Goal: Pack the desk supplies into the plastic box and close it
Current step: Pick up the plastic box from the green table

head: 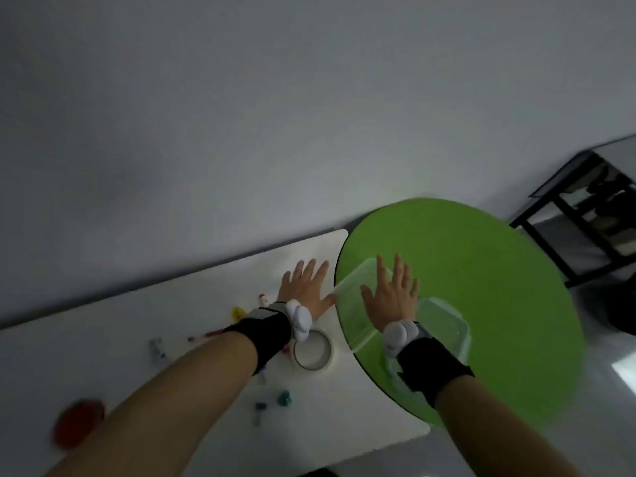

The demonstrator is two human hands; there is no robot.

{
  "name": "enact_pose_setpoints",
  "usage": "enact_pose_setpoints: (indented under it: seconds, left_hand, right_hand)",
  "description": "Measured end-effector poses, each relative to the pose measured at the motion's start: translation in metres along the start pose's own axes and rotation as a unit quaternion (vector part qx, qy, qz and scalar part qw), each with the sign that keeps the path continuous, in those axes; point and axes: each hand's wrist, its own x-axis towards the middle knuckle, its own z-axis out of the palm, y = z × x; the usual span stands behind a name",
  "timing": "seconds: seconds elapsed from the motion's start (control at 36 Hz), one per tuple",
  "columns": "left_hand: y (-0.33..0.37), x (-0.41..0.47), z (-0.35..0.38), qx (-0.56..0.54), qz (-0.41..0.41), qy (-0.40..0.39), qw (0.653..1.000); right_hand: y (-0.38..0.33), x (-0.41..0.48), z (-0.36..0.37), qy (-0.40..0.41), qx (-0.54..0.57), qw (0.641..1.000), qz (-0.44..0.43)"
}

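Hovering spread flat, both hands (304, 287) (392, 294) flank a clear rectangular plastic box (354, 304) on a round green mat (481, 287)

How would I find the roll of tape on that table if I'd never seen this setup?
Start at the white table and find the edge of the round green mat. Just left of that edge, below the left hand near its wrist, lies the tape roll. It is a flat, pale ring with an open centre, larger than the small coloured bits scattered nearby.
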Motion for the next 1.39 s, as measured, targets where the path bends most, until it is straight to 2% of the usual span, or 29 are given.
enact_pose_setpoints:
  seconds: [0.17,0.36,0.58,0.72,0.89,0.94,1.03,1.11,1.19,1.25,1.39]
  left_hand:
    - [0.005,0.009,0.011,-0.012,-0.005,-0.060,0.998]
    - [0.012,0.014,0.026,-0.020,-0.008,-0.090,0.996]
    - [0.011,0.018,0.028,-0.053,-0.036,-0.081,0.995]
    - [0.014,0.012,0.027,-0.067,-0.041,-0.068,0.995]
    - [0.017,0.002,0.017,-0.114,-0.080,0.001,0.990]
    - [0.016,-0.004,0.011,-0.156,-0.101,0.023,0.982]
    - [0.018,-0.008,0.004,-0.258,-0.123,0.028,0.958]
    - [0.015,-0.018,0.001,-0.326,-0.134,0.032,0.935]
    - [0.010,-0.030,0.008,-0.282,-0.131,0.035,0.950]
    - [0.009,-0.038,0.016,-0.249,-0.109,0.033,0.962]
    - [0.009,-0.051,0.050,-0.066,-0.009,-0.083,0.994]
  right_hand:
    - [0.014,-0.006,0.013,-0.035,-0.018,0.999,0.012]
    - [0.027,-0.014,0.028,-0.072,-0.036,0.997,0.023]
    - [0.030,-0.021,0.030,-0.071,-0.027,0.996,0.043]
    - [0.030,-0.020,0.027,-0.054,0.031,0.997,0.054]
    - [0.022,-0.010,0.025,-0.048,0.143,0.983,0.101]
    - [0.016,-0.005,0.026,-0.086,0.149,0.977,0.128]
    - [0.011,0.003,0.027,-0.156,0.235,0.944,0.171]
    - [0.009,0.006,0.030,-0.159,0.389,0.875,0.242]
    - [0.017,0.006,0.037,-0.177,0.459,0.831,0.258]
    - [0.021,0.005,0.040,-0.163,0.474,0.822,0.271]
    - [0.032,-0.002,0.046,-0.132,0.496,0.806,0.293]
